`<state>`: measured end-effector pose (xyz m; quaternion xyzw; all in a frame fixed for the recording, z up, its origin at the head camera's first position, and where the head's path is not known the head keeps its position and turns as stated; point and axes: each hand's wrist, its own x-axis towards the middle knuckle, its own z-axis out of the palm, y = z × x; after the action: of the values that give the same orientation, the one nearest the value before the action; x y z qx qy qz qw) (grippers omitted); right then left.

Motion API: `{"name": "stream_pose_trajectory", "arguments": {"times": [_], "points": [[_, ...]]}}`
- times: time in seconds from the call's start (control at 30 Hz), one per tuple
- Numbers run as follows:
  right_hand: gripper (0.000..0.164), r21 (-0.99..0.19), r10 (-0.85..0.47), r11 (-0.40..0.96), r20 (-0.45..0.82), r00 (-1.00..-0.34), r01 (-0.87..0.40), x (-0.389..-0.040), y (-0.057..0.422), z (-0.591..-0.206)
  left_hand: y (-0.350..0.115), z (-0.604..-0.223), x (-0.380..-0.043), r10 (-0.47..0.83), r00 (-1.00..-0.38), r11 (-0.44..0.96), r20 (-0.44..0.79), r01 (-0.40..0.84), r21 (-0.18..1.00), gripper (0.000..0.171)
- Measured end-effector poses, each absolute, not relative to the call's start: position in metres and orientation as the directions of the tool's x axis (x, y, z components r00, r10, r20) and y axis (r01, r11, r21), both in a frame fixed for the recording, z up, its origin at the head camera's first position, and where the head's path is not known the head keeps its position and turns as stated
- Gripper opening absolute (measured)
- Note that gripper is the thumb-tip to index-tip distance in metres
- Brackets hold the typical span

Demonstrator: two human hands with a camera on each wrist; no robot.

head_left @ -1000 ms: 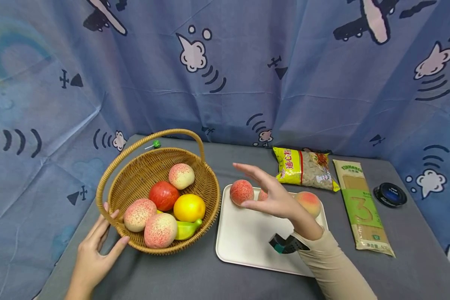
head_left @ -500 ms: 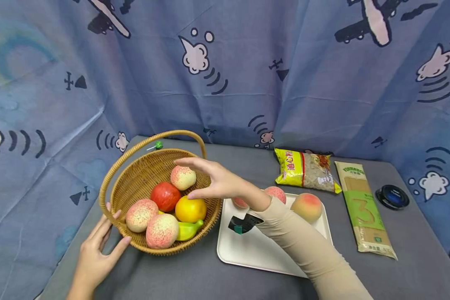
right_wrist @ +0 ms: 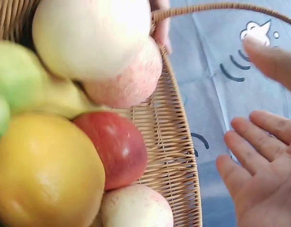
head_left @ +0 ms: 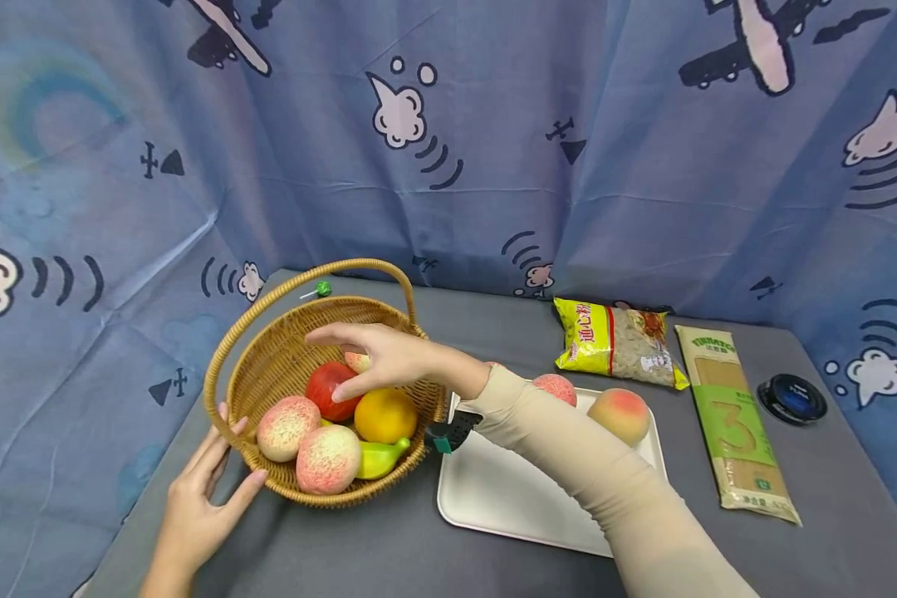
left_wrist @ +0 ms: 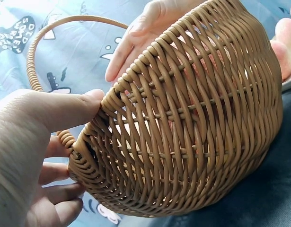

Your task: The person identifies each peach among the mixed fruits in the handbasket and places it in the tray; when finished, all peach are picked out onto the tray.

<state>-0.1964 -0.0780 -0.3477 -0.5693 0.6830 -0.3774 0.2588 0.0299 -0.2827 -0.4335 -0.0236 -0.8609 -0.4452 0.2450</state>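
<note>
My left hand (head_left: 202, 502) grips the near left side of the wicker basket (head_left: 276, 365); in the left wrist view its thumb (left_wrist: 76, 109) presses the rim and the fingers curl below, by the handle base. The basket leans toward me. Inside it lie a red apple (head_left: 321, 386), a yellow round fruit (head_left: 385, 415), a green banana (head_left: 379, 459) and two speckled peaches (head_left: 329, 459) in front. Another peach (head_left: 357, 362) is partly hidden behind my right hand (head_left: 389, 357). That hand hovers over the fruit, holding nothing, thumb and fingers spread apart; the right wrist view shows its bare palm (right_wrist: 270, 184).
A white tray (head_left: 508, 498) stands right of the basket, with a peach (head_left: 619, 415) and other reddish fruit (head_left: 556, 388), partly behind my right sleeve. Farther right are a yellow pasta bag (head_left: 616, 340), a noodle pack (head_left: 732, 423) and a round dark tin (head_left: 792, 399). A green lollipop (head_left: 323, 288) lies behind the basket.
My right hand has moved left from over the tray to above the basket, its fingers still spread. The left hand keeps its hold on the basket.
</note>
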Motion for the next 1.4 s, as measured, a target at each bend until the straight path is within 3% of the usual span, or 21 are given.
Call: {"name": "stream_pose_trajectory", "arguments": {"times": [0.5,0.97,1.23,1.4], "points": [[0.072,-0.857,-0.988,0.096,-0.021,-0.152,-0.506,-0.203,-0.112,-0.354,-0.281,-0.434,0.026,-0.195,-0.880,0.600,0.433,0.243,0.762,0.071],[0.068,-0.943,-0.989,0.141,-0.149,0.003,-0.302,-0.194,-0.132,-0.379,-0.278,-0.430,0.028,-0.252,-0.884,0.635,0.393,0.155,0.757,0.068],[0.068,-0.934,-0.981,0.166,-0.190,0.047,-0.316,-0.188,-0.135,-0.388,-0.281,-0.430,0.027,-0.244,-0.876,0.640,0.416,0.177,0.748,0.068],[0.066,-0.913,-0.982,0.159,-0.187,0.039,-0.376,-0.189,-0.137,-0.391,-0.280,-0.429,0.028,-0.242,-0.875,0.646,0.420,0.178,0.742,0.069]]}}
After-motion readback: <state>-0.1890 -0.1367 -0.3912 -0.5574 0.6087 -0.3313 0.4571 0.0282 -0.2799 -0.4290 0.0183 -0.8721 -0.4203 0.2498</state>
